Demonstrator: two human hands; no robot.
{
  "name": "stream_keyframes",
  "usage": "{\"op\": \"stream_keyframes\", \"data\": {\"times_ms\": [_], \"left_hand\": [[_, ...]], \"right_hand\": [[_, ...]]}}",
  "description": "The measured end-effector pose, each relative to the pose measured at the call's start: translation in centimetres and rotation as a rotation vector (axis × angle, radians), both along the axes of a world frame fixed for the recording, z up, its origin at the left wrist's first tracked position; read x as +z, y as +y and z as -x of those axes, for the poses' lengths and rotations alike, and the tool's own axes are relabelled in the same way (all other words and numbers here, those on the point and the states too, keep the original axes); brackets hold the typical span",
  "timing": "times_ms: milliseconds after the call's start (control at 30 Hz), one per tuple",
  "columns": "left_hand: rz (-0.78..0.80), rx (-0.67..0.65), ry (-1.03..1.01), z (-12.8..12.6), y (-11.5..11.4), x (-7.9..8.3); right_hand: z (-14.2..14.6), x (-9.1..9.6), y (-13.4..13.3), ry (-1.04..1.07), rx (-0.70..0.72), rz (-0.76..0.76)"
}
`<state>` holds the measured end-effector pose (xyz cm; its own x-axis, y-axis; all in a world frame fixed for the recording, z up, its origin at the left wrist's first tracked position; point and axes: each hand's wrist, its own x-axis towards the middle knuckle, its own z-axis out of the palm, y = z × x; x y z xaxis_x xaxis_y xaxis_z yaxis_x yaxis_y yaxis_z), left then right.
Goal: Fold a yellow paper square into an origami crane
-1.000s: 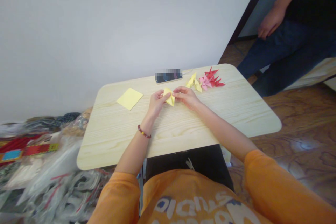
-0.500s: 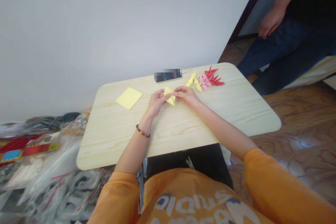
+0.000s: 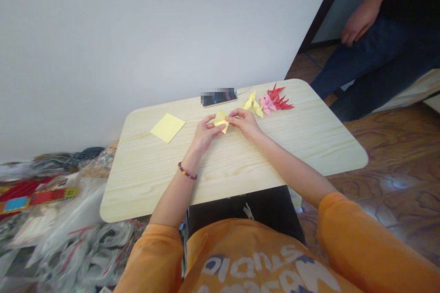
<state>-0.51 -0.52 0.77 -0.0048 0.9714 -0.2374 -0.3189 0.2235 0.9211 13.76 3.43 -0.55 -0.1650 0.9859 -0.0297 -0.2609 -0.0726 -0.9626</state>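
Observation:
Between my two hands, just above the table, is a small piece of folded yellow origami paper (image 3: 221,118). My left hand (image 3: 205,134) grips its left side, thumb laid across the lower part. On the other side, my right hand (image 3: 244,123) pinches the right edge between thumb and fingertips. Flat on the table to the left lies a square stack of yellow paper (image 3: 168,128). Beyond my right hand sit folded yellow origami pieces (image 3: 253,104), a pink one (image 3: 268,103) and red ones (image 3: 280,98), grouped together.
A phone (image 3: 219,97) rests at the back edge of the wooden table (image 3: 144,178), against the wall. Plastic-wrapped goods (image 3: 92,247) are heaped on the floor at left. Another person (image 3: 388,46) stands beyond the table's right end, one arm hanging down.
The folded yellow paper is tilted differently, its lower point now less extended. Both hands have shifted only slightly; the fingers of my right hand sit a little higher on the edge.

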Motion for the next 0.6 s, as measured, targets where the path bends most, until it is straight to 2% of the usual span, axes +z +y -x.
{"op": "stream_keyframes", "data": {"times_ms": [167,600], "left_hand": [[-0.001,0.014,0.014,0.11,0.07,-0.11],[-0.029,-0.053,-0.006,-0.16,-0.11,0.4]], "right_hand": [[0.16,-0.09,0.0,-0.016,0.064,-0.036],[-0.01,0.25,-0.01,-0.08,-0.007,-0.126]]}}
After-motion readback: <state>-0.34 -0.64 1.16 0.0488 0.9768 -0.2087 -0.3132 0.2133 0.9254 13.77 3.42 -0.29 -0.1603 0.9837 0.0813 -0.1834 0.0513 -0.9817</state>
